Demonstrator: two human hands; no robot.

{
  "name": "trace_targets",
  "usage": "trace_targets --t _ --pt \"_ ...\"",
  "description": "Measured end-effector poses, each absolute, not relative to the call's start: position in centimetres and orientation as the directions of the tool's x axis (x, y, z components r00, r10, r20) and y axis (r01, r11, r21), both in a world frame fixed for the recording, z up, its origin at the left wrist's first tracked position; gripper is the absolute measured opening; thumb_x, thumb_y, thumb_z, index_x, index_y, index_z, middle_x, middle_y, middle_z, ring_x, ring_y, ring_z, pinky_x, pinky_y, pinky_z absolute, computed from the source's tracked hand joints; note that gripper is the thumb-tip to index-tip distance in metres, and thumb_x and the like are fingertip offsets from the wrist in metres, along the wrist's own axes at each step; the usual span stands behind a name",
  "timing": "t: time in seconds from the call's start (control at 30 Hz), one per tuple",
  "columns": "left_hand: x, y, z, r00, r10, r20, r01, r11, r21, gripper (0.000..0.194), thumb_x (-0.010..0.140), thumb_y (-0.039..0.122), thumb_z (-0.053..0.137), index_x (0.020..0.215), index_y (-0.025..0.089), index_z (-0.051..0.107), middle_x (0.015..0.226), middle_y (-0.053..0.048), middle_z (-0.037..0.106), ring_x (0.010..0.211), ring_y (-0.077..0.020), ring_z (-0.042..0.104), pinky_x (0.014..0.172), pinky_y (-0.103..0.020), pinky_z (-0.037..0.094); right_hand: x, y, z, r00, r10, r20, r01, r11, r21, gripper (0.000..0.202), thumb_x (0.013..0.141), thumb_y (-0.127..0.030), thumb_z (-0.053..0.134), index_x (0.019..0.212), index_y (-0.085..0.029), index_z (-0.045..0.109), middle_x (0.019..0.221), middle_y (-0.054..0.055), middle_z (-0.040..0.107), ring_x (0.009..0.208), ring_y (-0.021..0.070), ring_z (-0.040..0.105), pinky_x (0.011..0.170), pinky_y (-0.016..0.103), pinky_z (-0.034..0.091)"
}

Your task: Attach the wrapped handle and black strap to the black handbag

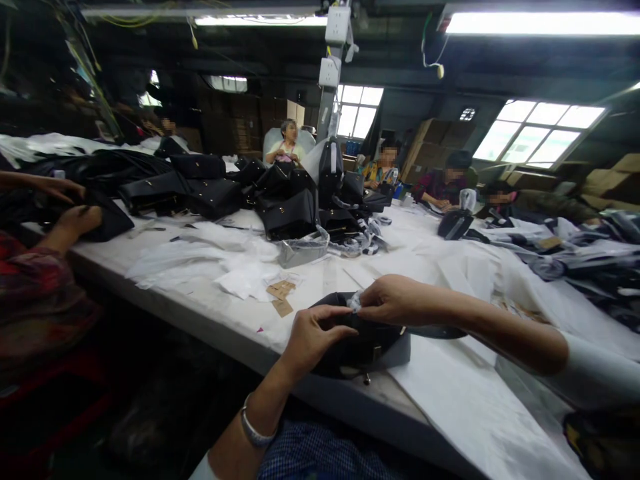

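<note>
A black handbag (385, 343) rests at the near edge of the white table, with metal fittings on its near side. My right hand (395, 299) reaches in from the right, fingers closed in a pinch on a small piece of crumpled clear plastic wrap (355, 302) at the bag's top. From the left, my left hand (317, 333) curls at the bag, its index fingertip by the wrap and its thumb lower against the black material. What lies beneath the fingertips is hidden.
Brown paper tags (281, 297) and white tissue sheets (200, 257) lie on the table (220, 327). Several black handbags (287, 215) are heaped beyond. A co-worker's hands (75, 217) handle black material at left; other people sit across the table. White sheeting (460, 407) drapes at right.
</note>
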State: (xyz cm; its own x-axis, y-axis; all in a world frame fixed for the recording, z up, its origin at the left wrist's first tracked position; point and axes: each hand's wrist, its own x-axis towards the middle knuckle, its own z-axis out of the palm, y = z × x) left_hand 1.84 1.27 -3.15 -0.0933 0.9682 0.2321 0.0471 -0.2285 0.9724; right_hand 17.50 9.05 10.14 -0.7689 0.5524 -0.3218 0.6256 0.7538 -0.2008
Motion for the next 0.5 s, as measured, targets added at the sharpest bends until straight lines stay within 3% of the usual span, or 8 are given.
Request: trace_targets --t 0.2,0.5 --pt "1.3 1.2 -3.4 -0.110 0.950 0.291 0.058 -0.286 0.956 0.032 0.068 0.029 0.081 0.099 0.021 0.076 0.093 -0.003 0.076 0.086 -0.0202 0.068 0.078 -0.026 0.051 16.2 8.8 10.3 -0.771 0.566 -0.293 0.602 0.797 -0.043 0.033 0.085 -0.036 0.047 0.074 -0.017 0.071 0.059 0.001 0.061 0.051 0.0103 0.041 0.051 0.025 0.024" --pt "0.9 1.1 -3.4 -0.083 0.930 0.359 0.116 -0.349 0.930 0.032 0.068 0.033 0.081 0.098 0.023 0.076 0.094 -0.003 0.076 0.087 -0.0198 0.069 0.081 -0.026 0.052 16.0 7.2 10.2 -0.746 0.638 -0.192 0.637 0.767 0.077 0.031 0.082 -0.043 0.051 0.070 -0.022 0.069 0.055 -0.001 0.058 0.048 0.0101 0.030 0.049 0.026 0.019"
